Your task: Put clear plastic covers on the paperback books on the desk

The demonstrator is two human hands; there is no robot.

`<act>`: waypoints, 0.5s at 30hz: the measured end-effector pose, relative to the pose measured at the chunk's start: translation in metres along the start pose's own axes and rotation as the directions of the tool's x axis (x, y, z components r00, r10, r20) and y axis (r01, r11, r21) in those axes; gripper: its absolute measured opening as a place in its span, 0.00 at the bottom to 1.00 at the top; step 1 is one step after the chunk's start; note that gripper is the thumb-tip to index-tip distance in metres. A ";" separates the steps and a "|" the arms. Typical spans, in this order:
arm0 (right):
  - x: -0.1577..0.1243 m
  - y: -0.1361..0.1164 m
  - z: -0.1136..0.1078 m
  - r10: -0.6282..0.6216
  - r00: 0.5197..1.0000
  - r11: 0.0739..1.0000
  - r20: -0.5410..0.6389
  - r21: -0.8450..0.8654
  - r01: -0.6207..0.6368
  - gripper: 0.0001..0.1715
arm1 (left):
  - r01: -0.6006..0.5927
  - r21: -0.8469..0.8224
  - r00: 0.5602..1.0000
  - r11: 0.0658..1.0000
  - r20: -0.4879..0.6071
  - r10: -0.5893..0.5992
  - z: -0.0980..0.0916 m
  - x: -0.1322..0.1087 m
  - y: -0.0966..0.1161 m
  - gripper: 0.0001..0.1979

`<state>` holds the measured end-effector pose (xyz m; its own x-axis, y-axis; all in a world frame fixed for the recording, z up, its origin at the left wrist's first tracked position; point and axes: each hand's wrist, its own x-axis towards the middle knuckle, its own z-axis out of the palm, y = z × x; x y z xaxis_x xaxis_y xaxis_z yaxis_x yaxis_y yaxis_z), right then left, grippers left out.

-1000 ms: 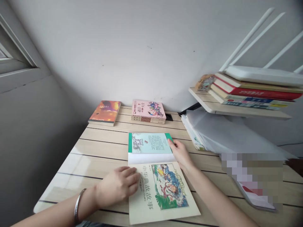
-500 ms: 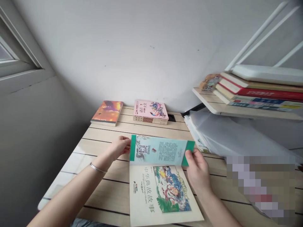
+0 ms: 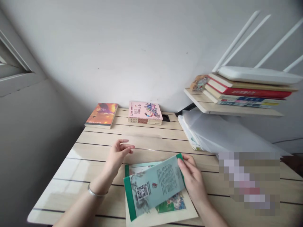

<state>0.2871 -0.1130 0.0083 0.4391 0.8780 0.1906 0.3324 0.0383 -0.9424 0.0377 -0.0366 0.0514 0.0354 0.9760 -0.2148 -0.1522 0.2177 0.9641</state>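
A children's picture book [image 3: 142,220] lies at the front of the table, turned sideways, its cream title page partly covered. Over that page slants the pale green cover flap [image 3: 163,179], printed with a QR code and small text, with darker green ends. My right hand [image 3: 193,175] pinches the flap's upper right corner between thumb and fingers. Just above the book's left side, my left hand [image 3: 120,154] hangs with loosely curled fingers apart and nothing in them. A silver bangle [image 3: 97,190] circles the left wrist.
An orange paperback [image 3: 101,115] and a stack of pink books [image 3: 145,113] rest along the back of the wooden table [image 3: 94,157]. At right, a raised shelf [image 3: 213,107] carries stacked books [image 3: 251,91] and a white router [image 3: 258,75]. Plastic-covered papers [image 3: 220,132] lie beneath.
The cover flap has swung toward me and now tilts over the title page, still in my right hand. My left hand has come away from the flap's left end. The view has shifted slightly.
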 end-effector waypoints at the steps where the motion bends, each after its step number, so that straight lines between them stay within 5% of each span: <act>1: 0.002 0.001 0.001 0.047 0.999 0.999 0.016 0.002 -0.047 0.23 | -0.028 -0.006 1.000 1.000 0.003 0.028 0.000 -0.003 0.000 0.18; 5: 0.012 0.002 0.004 0.163 0.976 0.986 0.146 -0.004 -0.164 0.26 | -0.126 0.012 0.991 0.992 0.044 0.125 0.000 -0.012 -0.004 0.19; 10: 0.021 -0.007 0.011 0.148 0.949 0.987 0.280 0.015 -0.158 0.26 | -0.215 0.001 0.969 0.977 0.124 0.213 -0.006 -0.018 -0.013 0.20; 15: 0.021 -0.007 0.015 0.172 0.947 0.983 0.272 0.022 -0.185 0.25 | -0.240 0.012 0.964 0.971 0.120 0.237 -0.009 -0.023 -0.017 0.20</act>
<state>0.2814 -0.0876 0.0152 0.2460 0.9676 -0.0561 0.2270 -0.1138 -0.9672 0.0301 -0.0629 0.0389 0.1169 0.9923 0.0404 -0.1442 -0.0233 0.9893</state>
